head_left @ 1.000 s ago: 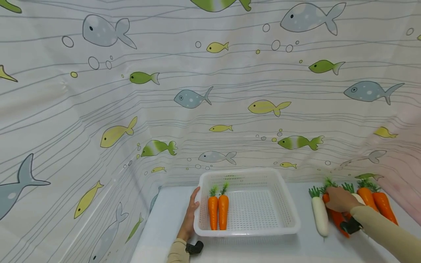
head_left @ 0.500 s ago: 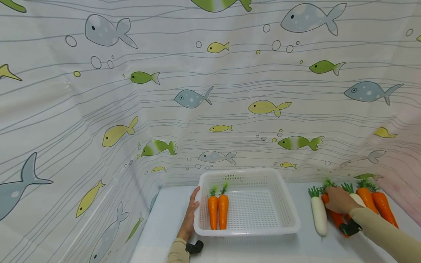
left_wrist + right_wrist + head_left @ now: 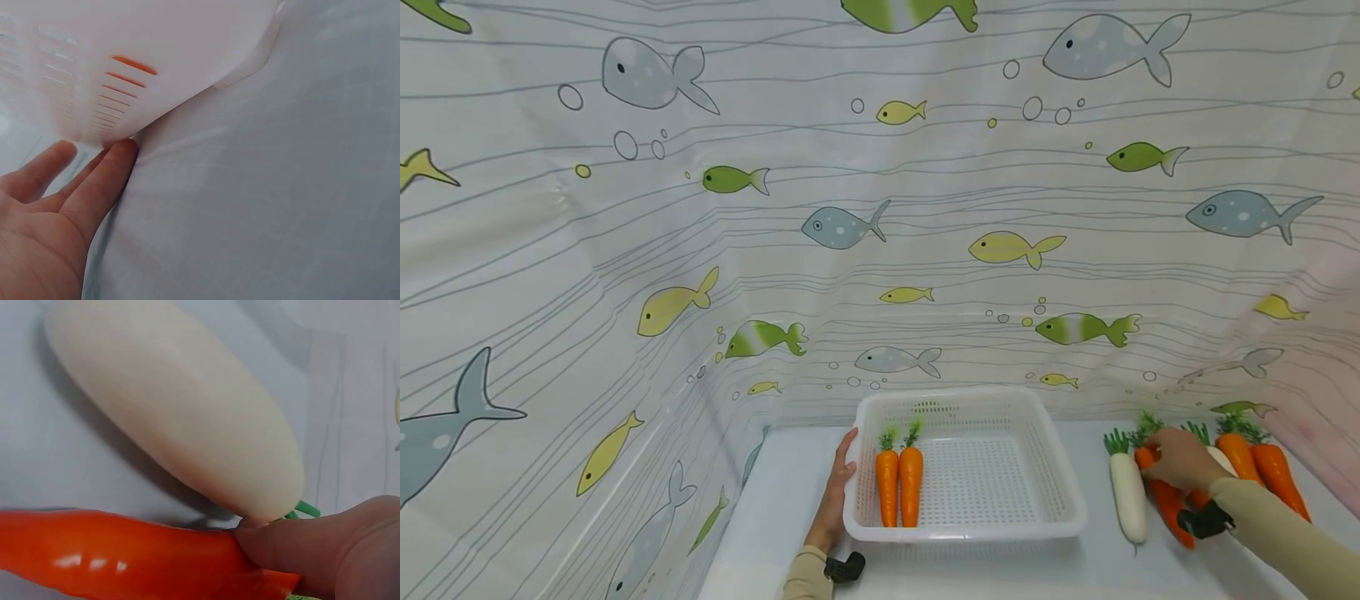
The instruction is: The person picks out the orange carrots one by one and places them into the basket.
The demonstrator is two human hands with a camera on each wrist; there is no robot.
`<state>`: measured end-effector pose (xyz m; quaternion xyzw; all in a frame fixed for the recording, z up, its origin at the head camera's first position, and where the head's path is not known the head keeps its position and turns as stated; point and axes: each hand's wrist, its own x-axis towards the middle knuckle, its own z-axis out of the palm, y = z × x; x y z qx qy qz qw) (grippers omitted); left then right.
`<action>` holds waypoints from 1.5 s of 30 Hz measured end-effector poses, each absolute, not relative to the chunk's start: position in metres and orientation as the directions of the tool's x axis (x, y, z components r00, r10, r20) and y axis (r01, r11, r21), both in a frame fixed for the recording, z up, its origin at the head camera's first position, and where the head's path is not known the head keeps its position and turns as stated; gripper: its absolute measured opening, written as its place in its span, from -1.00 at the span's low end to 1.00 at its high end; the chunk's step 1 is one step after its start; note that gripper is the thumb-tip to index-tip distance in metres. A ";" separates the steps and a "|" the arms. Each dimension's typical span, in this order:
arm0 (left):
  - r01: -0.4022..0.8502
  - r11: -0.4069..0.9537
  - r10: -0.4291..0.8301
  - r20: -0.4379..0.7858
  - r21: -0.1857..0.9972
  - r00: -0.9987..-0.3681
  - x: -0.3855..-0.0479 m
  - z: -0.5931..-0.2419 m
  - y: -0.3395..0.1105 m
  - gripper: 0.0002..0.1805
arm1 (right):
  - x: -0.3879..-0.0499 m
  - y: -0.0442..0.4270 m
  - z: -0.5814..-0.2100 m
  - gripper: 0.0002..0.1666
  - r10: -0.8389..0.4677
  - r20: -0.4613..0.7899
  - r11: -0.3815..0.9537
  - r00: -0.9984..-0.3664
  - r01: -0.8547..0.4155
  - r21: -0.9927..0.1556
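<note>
At the right of the head view, my right hand (image 3: 1183,458) grips a carrot (image 3: 1167,504) near its leafy top. The right wrist view shows the thumb (image 3: 294,547) pressed on the orange carrot (image 3: 125,556), beside a white radish (image 3: 181,406). That radish (image 3: 1127,498) lies just left of my hand in the head view. My left hand (image 3: 835,496) rests against the left side of a white plastic basket (image 3: 966,532). Its extended fingers (image 3: 100,187) touch the low outer wall of the basket (image 3: 187,56). Two carrots (image 3: 910,487) lie side by side in the basket's left part.
More carrots (image 3: 1279,477) and another white radish (image 3: 1221,460) lie to the right of my right hand, partly covered by it and the sleeve. A fish-patterned sheet (image 3: 955,333) rises behind and at the sides of the white table (image 3: 790,467).
My right hand's fingers have closed around the carrot's upper part, and more of the carrot shows. The radish beside it has shifted slightly left. My left hand stays at the basket.
</note>
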<state>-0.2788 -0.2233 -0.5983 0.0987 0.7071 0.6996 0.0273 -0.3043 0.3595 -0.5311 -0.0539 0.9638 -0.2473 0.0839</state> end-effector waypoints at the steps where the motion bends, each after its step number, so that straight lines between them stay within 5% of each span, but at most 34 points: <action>1: 0.102 0.003 0.178 0.099 0.995 -0.979 -0.279 -0.599 -0.223 -0.33 | -0.303 0.360 -0.529 -0.29 -0.142 -0.157 0.859 -0.977 -0.043 -0.510; 8: 0.115 0.006 0.180 0.112 0.993 -0.977 -0.278 -0.600 -0.223 -0.32 | -0.304 0.367 -0.520 -0.25 -0.126 -0.231 0.791 -0.965 0.043 -0.611; 22: 0.110 0.006 0.178 0.107 0.994 -0.978 -0.278 -0.601 -0.225 -0.34 | -0.311 0.357 -0.493 -0.15 -0.115 -0.170 0.784 -0.979 0.016 -0.621; 45: 0.110 0.008 0.184 0.107 0.994 -0.977 -0.278 -0.600 -0.224 -0.35 | -0.322 0.316 -0.465 -0.11 -0.251 -0.226 0.571 -0.941 0.044 -0.820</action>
